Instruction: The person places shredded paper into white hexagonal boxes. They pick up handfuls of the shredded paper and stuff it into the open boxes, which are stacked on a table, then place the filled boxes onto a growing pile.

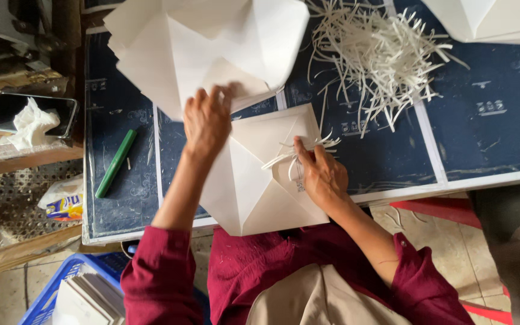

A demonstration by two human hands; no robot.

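Left hand reaches up the counter, fingers curled over the edge of a white folded sheet in the stack of folded paper, gripping its flap as if to lift or steady it. Right hand presses down on a folded white paper piece lying just in front of the person, pinching a small bundle of thin white strips against its upper flap; the palm pins the piece flat so the strips stay where they are placed.

The folded piece sits at the near edge of the dark blue counter, one corner hanging over the edge toward the maroon sleeves. A loose heap of paper strips lies up and to the right, within reach of the right hand. A green pen-like tool rests apart on the left. Further left: a phone with crumpled tissue on a side shelf; a blue crate below.
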